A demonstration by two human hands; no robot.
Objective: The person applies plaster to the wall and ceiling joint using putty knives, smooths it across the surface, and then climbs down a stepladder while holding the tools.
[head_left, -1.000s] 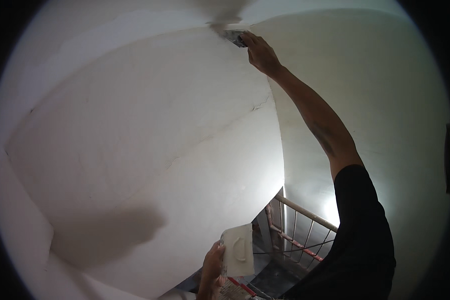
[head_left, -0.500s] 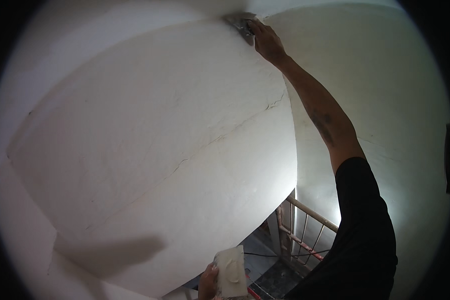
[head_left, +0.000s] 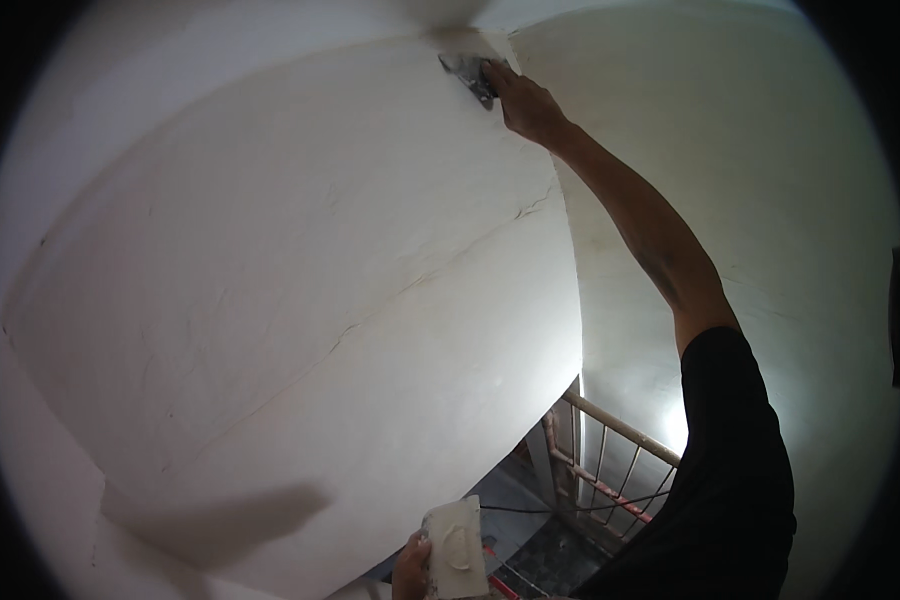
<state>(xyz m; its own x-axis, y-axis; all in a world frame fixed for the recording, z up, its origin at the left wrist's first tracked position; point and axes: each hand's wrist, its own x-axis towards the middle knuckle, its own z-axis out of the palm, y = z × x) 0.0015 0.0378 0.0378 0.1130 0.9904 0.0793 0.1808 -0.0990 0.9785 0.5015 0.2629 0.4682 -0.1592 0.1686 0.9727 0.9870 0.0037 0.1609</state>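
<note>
My right hand [head_left: 532, 108] is stretched far up and closed around the handle of a putty knife [head_left: 467, 78]. Its wide grey blade lies against the white plastered surface [head_left: 370, 220], close to the top corner where that surface meets the right wall. Low in the view, my left hand [head_left: 411, 566] grips the edge of a pale rectangular plastering hawk [head_left: 456, 550]. A small curved dab of whitish putty [head_left: 459, 547] sits on its face. A thin crack [head_left: 345, 335] runs slantwise across the plaster, well below the blade.
At the lower right, beyond the plaster's edge, a metal railing [head_left: 620, 428] with thin bars stands over a dark floor [head_left: 550, 560]. A black cable [head_left: 515, 510] crosses there. The right wall [head_left: 730, 130] is pale, with a dark object [head_left: 899, 320] at its far edge.
The putty knife in my right hand has come slightly down and left from the top edge. My left hand still holds the hawk, nearly in place. The whole view has shifted a little.
</note>
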